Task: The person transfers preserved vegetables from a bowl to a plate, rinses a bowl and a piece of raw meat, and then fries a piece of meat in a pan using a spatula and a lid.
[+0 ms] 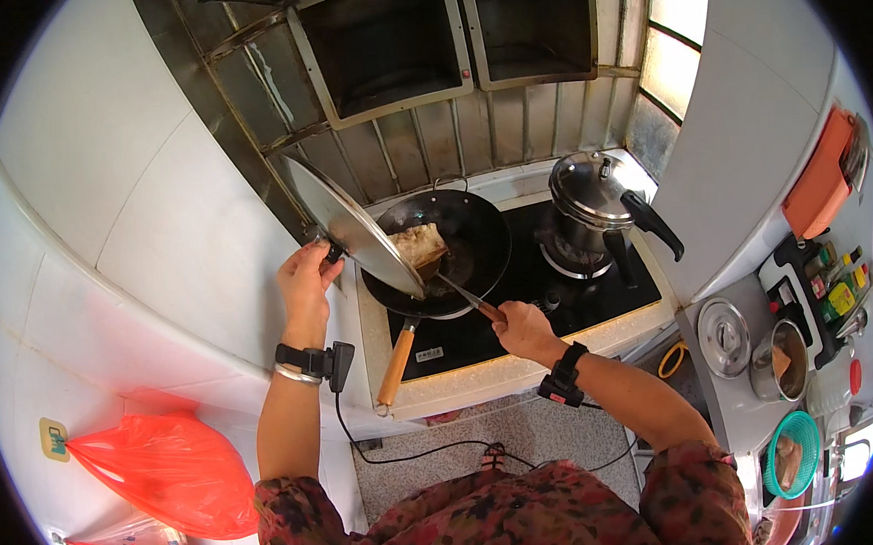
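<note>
My left hand (306, 283) pinches the black knob of a glass lid (356, 221) with a metal rim. The lid stands tilted steeply over the left side of a black wok (482, 218) on the gas stove. Inside the wok lies a pale, browned slab of food (418, 245), partly hidden by the lid. My right hand (525, 331) grips the wooden handle of a metal spatula (467, 293). The spatula's head reaches down to the near edge of the food; its tip is hard to make out. The wok's wooden handle (397, 365) points toward me.
A pressure cooker (594, 197) occupies the right burner. Metal range hood panels (387, 45) hang above. Along the right counter are a steel lid (723, 337), a steel pot (764, 381) and a green basket (773, 469). Red plastic bags (173, 471) hang on the left wall. Cables dangle from my wrists.
</note>
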Demonstrator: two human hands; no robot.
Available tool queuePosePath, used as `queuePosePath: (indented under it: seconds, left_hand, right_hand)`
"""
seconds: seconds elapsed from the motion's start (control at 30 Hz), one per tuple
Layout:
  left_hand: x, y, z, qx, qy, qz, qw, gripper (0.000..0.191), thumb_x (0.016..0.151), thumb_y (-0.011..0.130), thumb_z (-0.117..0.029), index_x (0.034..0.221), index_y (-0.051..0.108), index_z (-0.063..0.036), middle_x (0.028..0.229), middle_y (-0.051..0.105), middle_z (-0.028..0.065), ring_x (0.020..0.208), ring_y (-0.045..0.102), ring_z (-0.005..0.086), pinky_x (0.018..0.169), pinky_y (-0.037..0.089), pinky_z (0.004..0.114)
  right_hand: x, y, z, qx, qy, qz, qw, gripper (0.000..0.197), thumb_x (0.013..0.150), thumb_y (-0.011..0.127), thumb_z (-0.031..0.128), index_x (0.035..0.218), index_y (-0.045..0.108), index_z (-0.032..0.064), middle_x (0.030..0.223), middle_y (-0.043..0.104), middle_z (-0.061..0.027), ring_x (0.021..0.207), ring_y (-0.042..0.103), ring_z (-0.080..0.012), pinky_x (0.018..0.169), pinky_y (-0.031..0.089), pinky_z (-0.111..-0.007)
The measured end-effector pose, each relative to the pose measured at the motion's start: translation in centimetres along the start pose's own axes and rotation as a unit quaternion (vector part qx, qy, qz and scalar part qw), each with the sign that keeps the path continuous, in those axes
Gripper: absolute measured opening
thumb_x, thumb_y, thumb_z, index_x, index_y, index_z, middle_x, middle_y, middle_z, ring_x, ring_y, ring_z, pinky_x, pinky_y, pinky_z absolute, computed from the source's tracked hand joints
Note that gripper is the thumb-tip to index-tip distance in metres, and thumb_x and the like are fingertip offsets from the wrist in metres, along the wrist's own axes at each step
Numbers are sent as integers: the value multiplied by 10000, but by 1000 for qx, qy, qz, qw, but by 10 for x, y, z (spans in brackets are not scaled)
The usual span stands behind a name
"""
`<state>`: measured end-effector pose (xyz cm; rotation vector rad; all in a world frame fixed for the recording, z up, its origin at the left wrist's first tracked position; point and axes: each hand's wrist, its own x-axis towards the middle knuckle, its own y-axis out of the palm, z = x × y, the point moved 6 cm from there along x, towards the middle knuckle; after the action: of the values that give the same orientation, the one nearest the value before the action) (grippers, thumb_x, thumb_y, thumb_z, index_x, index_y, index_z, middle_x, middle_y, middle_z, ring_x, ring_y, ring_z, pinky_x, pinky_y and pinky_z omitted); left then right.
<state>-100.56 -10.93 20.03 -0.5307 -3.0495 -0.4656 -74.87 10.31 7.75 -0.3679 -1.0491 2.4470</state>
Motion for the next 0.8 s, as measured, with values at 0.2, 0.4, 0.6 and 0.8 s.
queuePosePath:
  seconds: [0.2, 0.4, 0.6, 0.8]
  left_hand:
    - [0, 0, 4, -1, -8, 5, 1000, 124, 830, 682, -69, 906, 631, 14, 824, 623, 50, 656, 584, 116, 669, 602, 289]
    - [0, -3, 7, -9, -5, 3, 1000, 126, 829, 681, -65, 912, 636, 18, 841, 642, 58, 678, 609, 124, 656, 603, 287]
    - [4, -4, 14, -7, -9, 3, 1000, 132, 822, 683, -62, 918, 638, 15, 850, 650, 60, 703, 628, 136, 652, 605, 290]
    - [4, -7, 13, 1, -13, -6, 1000, 139, 817, 685, -69, 923, 640, 9, 850, 646, 56, 715, 629, 137, 663, 599, 284]
  right_hand:
    - [-4, 6, 7, -55, -2, -54, 997, 194, 833, 606, 187, 894, 618, 3, 813, 670, -213, 781, 654, -408, 697, 534, -496]
    - [-3, 19, 11, -36, 10, -64, 997, 229, 816, 607, 133, 980, 547, -14, 856, 660, -233, 823, 643, -424, 718, 518, -511]
    - [16, 24, 1, 49, 34, -53, 997, 208, 815, 590, 125, 962, 538, -13, 879, 649, -266, 857, 624, -456, 736, 490, -534]
    - [31, 57, -21, 449, 234, 134, 852, 147, 906, 574, 166, 855, 547, 30, 694, 585, -97, 519, 549, -209, 434, 411, -361]
